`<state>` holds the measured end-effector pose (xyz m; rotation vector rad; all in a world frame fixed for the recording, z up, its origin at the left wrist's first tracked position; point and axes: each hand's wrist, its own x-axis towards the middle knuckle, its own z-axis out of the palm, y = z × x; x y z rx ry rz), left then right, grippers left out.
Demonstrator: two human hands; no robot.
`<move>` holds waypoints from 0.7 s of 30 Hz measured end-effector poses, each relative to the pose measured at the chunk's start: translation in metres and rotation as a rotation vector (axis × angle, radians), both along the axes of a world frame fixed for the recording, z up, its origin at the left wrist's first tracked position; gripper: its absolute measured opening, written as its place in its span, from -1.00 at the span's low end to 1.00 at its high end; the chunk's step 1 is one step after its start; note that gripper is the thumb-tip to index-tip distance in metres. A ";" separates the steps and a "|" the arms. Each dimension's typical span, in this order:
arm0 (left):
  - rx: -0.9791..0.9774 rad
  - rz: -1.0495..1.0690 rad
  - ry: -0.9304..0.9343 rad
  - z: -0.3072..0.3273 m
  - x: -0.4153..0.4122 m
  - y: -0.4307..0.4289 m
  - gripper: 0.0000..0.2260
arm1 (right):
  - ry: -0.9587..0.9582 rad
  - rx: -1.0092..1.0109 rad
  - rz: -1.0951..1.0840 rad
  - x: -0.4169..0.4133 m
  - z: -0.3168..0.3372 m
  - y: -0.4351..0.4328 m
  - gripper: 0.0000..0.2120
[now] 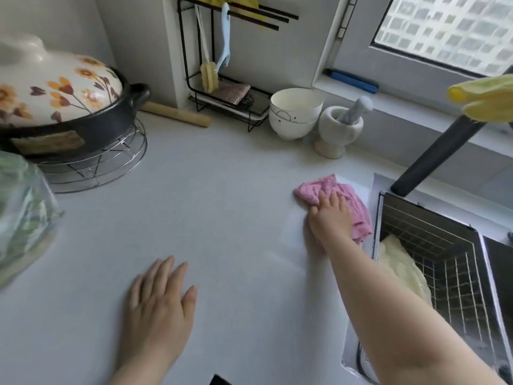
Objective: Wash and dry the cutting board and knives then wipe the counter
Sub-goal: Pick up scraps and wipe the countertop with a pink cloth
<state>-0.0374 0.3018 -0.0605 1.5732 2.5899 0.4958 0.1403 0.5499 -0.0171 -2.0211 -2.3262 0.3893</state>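
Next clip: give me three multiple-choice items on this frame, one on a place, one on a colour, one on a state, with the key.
1. The mortar stands: A inside the bowls; B beside the bowls; C on the cloth.
2. The cloth under the right hand is: A yellow; B pink; C blue.
3. The left hand: A grips the cloth; B lies flat on the counter; C is a fist.
Key: 1 B, it stands on the counter next to the bowls; 2 B, pink shows round the hand; 3 B, its fingers are straight, palm down.
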 end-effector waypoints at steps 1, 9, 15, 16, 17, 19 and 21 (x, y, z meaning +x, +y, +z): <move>0.004 0.005 0.014 0.000 0.000 0.001 -0.29 | 0.004 0.012 0.031 -0.013 -0.003 -0.003 -0.49; 0.108 0.019 0.094 -0.004 0.002 0.001 -0.27 | 0.037 0.014 0.598 -0.004 -0.011 -0.065 -0.26; 0.068 0.052 0.135 -0.002 0.004 0.001 -0.50 | 0.035 -0.008 0.082 0.050 -0.001 -0.051 -0.48; 0.052 0.063 0.123 -0.003 0.005 0.000 -0.51 | 0.057 -0.023 0.070 0.046 -0.001 -0.065 -0.47; 0.040 0.077 0.100 -0.002 0.006 0.000 -0.50 | 0.097 -0.045 0.072 0.042 -0.002 -0.081 -0.46; 0.022 0.098 0.048 -0.002 0.008 -0.001 -0.47 | 0.113 0.007 0.164 0.044 -0.010 -0.121 -0.45; 0.016 0.094 0.024 -0.002 0.011 -0.001 -0.47 | 0.051 0.050 0.239 0.049 -0.008 -0.159 -0.41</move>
